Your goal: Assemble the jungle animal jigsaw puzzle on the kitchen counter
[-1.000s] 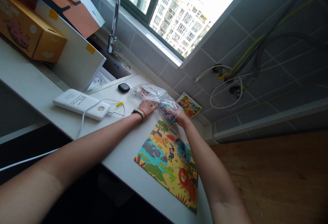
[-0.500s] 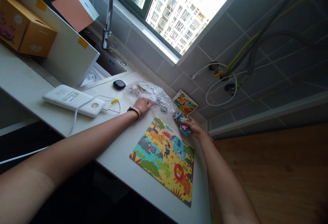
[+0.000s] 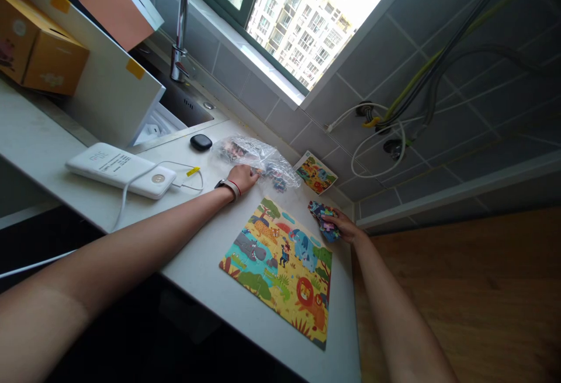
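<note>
My left hand [image 3: 243,179], with a watch and red string at its wrist, is closed on the near edge of a clear plastic bag [image 3: 267,155]. Colourful puzzle pieces show through the bag's film. In my right hand [image 3: 345,226] is a clump of puzzle pieces [image 3: 324,219], gripped between thumb and fingers above the counter's right side. Between my forearms lies an assembled jigsaw puzzle [image 3: 280,266] with a lion, elephant, hippo and leopard. A small picture card [image 3: 316,172] of a similar scene leans by the tiled wall.
A white power bank [image 3: 120,169] with a cable and a black oval case [image 3: 201,142] sit left of the bag. Behind them are a sink with a tap [image 3: 179,61], a white box [image 3: 100,73] and an orange box [image 3: 55,58]. Cables [image 3: 394,120] hang at the right wall.
My right hand has moved right, away from the bag, carrying the clump of puzzle pieces. My left hand stays at the bag. The view has shifted slightly.
</note>
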`<state>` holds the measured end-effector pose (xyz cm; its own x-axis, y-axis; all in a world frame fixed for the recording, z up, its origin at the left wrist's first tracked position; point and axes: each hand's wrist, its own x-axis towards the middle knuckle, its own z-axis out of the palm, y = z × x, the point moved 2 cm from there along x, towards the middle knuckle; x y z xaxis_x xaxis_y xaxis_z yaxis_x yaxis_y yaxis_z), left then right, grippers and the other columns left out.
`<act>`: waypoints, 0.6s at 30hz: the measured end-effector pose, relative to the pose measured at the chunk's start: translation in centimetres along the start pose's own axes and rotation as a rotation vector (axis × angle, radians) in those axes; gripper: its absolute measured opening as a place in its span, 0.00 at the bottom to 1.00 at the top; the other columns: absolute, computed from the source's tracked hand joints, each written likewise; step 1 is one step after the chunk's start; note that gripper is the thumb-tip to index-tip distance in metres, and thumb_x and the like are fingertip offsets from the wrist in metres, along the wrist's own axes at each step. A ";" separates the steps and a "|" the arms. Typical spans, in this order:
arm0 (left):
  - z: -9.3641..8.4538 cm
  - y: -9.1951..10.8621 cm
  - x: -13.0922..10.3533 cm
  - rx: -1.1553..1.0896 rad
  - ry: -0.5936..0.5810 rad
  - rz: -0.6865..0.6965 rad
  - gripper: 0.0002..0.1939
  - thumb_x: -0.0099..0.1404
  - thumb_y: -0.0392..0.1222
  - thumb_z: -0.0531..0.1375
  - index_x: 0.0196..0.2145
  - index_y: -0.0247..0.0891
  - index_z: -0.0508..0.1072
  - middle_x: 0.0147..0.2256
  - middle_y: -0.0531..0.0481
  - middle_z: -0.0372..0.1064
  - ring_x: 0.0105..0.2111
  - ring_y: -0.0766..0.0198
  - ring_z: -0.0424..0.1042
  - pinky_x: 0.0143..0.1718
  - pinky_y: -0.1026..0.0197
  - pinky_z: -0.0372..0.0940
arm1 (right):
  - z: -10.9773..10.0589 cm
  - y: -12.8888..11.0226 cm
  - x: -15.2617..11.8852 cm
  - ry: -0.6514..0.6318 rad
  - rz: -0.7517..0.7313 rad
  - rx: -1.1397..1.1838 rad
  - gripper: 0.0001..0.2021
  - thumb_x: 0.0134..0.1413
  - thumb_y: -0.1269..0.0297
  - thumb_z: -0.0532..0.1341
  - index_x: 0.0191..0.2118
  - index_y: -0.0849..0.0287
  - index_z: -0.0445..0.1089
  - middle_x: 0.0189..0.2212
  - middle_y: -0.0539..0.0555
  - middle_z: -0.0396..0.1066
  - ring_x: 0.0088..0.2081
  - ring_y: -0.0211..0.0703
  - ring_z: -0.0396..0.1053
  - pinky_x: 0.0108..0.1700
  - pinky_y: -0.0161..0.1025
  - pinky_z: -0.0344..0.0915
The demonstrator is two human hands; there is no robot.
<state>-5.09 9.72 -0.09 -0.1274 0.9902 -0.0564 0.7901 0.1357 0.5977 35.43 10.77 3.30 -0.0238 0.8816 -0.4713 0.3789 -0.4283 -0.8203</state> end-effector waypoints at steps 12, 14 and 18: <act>-0.2 0.1 -0.2 -0.005 0.004 0.004 0.22 0.71 0.52 0.57 0.35 0.33 0.85 0.36 0.35 0.81 0.41 0.48 0.79 0.42 0.58 0.68 | -0.9 -0.7 1.1 0.208 -0.191 -0.182 0.23 0.31 0.64 0.79 0.39 0.55 0.76 0.34 0.54 0.80 0.34 0.48 0.78 0.34 0.41 0.75; -0.2 0.1 -0.3 -0.010 0.009 0.004 0.22 0.71 0.52 0.57 0.35 0.33 0.85 0.36 0.35 0.81 0.41 0.48 0.79 0.42 0.58 0.68 | -1.0 -1.4 1.2 0.291 -0.279 -0.217 0.20 0.32 0.64 0.77 0.37 0.54 0.75 0.33 0.54 0.79 0.35 0.49 0.77 0.37 0.42 0.74; -0.1 0.2 -0.3 -0.022 0.017 0.006 0.22 0.71 0.52 0.57 0.35 0.34 0.85 0.36 0.36 0.81 0.40 0.49 0.79 0.41 0.58 0.67 | 1.4 -3.0 1.2 0.313 -0.419 -0.261 0.12 0.38 0.58 0.73 0.31 0.54 0.75 0.31 0.55 0.78 0.39 0.52 0.75 0.40 0.42 0.73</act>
<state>-5.00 9.43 0.14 -0.1328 0.9904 -0.0396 0.7778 0.1289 0.6152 32.91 12.89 4.75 0.0389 0.9989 0.0268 0.6125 -0.0027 -0.7904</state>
